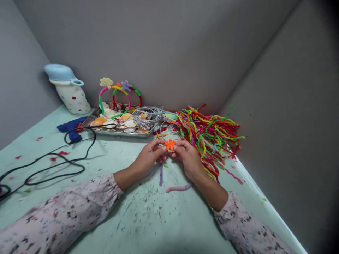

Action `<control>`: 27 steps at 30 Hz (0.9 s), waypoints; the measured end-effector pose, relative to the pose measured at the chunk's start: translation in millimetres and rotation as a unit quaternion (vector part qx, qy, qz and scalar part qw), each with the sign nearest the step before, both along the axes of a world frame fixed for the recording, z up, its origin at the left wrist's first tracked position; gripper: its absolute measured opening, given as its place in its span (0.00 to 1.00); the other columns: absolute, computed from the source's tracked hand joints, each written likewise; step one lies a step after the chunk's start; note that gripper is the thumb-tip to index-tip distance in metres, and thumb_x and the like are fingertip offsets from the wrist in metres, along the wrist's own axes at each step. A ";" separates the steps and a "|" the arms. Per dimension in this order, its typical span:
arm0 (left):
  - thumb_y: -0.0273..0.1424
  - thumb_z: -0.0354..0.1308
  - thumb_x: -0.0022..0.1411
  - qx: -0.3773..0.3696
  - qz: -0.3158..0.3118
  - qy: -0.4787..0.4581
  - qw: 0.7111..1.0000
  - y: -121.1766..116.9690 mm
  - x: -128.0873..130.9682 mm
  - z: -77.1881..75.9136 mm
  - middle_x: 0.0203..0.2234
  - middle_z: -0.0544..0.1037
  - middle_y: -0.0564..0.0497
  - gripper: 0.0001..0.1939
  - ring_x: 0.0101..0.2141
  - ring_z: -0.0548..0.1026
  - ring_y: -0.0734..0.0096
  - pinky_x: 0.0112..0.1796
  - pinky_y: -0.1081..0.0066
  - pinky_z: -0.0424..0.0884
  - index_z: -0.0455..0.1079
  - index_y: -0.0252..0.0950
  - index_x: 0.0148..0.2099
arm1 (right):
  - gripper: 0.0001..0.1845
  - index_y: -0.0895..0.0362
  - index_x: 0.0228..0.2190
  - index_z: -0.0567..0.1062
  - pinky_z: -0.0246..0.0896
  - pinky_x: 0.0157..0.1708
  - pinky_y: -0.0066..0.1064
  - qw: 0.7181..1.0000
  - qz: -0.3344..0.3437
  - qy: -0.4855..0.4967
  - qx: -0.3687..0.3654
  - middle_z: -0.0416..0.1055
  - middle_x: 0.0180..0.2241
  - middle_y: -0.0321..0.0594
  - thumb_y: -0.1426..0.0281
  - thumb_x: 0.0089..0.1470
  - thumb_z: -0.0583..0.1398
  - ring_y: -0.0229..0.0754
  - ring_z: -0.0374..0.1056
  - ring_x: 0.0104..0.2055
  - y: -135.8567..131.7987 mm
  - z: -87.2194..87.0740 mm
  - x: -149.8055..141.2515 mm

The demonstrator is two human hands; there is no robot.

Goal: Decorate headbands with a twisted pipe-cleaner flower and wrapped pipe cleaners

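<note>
Our left hand [148,155] and our right hand [191,160] meet in front of us, both with fingertips pinched on a small orange flower of fuzzy stem [170,145]. The flower sits squarely between them, the left hand at its left edge and the right at its lower right, so neither is clearly nearer. It is roundish, with no long axis we can pick out, and its petals face up toward us. Our fingers hide its underside, so we cannot tell whether anything is joined there.

Just below our hands, on the pale green tabletop [169,222], a short purple fuzzy strip [161,175] points lengthwise toward us, while a pink-and-purple fuzzy strip [178,188] lies crosswise near our right wrist. A tangled heap of many-coloured fuzzy stems [212,130] spreads beyond and to the right, nearer our right hand than our left.

Beyond our left hand is a shallow silver metal tray [119,134] of white and orange shell-like pieces, with a loose coil of grey wire [149,116] over its right end. Two upright multicoloured fuzzy-wrapped hoops [129,100] stand at the tray, topped with flowers. Farther left we see a blue glue gun [72,127], a looping black cord [57,155] and a white bottle with a pale blue lid [74,97].
</note>
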State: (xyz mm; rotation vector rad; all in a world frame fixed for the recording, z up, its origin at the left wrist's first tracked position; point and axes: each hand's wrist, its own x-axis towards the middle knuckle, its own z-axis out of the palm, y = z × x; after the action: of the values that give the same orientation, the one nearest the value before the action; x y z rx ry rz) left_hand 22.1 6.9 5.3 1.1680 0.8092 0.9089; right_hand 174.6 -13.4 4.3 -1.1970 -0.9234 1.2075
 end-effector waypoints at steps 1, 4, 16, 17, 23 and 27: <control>0.34 0.58 0.57 -0.007 0.003 -0.002 1.000 0.2 0.0 0.2 0.23 0.73 0.53 0.17 0.24 0.70 0.74 0.26 0.74 0.63 0.64 0.34 0.48 | 0.10 0.56 0.29 0.68 0.61 0.28 0.26 1.000 0.016 -0.007 -0.003 0.68 0.22 0.29 0.67 0.43 0.63 0.33 0.65 0.23 -1.0 -0.3 -0.9; 0.35 0.57 0.58 -0.006 0.000 -0.002 1.000 1.0 -0.3 0.1 0.23 0.73 0.51 0.14 0.23 0.69 0.76 0.25 0.75 0.63 0.69 0.32 0.43 | 0.09 0.56 0.29 0.68 0.61 0.29 0.26 0.998 0.053 -0.044 -0.001 0.70 0.23 0.31 0.67 0.45 0.62 0.33 0.65 0.24 -4.4 -0.9 -3.4; 0.33 0.58 0.56 0.012 0.010 0.023 1.000 2.6 -1.1 -4.2 0.20 0.72 0.53 0.10 0.21 0.67 0.78 0.24 0.76 0.61 0.73 0.31 0.37 | 0.08 0.55 0.30 0.66 0.63 0.29 0.30 0.983 0.063 -0.161 0.056 0.68 0.25 0.32 0.66 0.46 0.60 0.37 0.67 0.26 -7.9 0.7 -7.3; 0.33 0.58 0.56 0.020 0.008 0.029 0.999 2.3 -1.0 -4.0 0.19 0.72 0.53 0.10 0.21 0.67 0.78 0.24 0.76 0.62 0.73 0.31 0.37 | 0.08 0.55 0.29 0.66 0.63 0.28 0.30 0.981 0.056 -0.175 0.059 0.68 0.25 0.32 0.66 0.47 0.60 0.37 0.67 0.26 -7.3 -0.9 -7.3; 0.33 0.57 0.57 0.041 0.003 0.050 0.998 0.9 -1.0 -2.5 0.20 0.72 0.53 0.12 0.21 0.66 0.77 0.25 0.76 0.61 0.74 0.30 0.38 | 0.08 0.55 0.28 0.66 0.62 0.27 0.30 0.971 0.041 -0.229 0.053 0.68 0.24 0.33 0.66 0.47 0.59 0.37 0.66 0.25 -5.6 -5.5 -7.4; 0.33 0.57 0.57 0.040 -0.003 0.047 0.998 0.6 -1.0 -2.7 0.19 0.72 0.53 0.11 0.21 0.66 0.78 0.24 0.76 0.61 0.74 0.31 0.38 | 0.08 0.55 0.28 0.66 0.61 0.27 0.30 0.966 0.034 -0.250 0.050 0.68 0.23 0.33 0.65 0.47 0.59 0.38 0.66 0.25 -7.0 -3.7 -8.2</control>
State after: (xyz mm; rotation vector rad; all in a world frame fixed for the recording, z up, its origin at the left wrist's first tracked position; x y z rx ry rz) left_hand 21.1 7.5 2.6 1.2897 0.8503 0.8937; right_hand 166.3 -20.4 0.6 -1.4262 -1.3901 0.9089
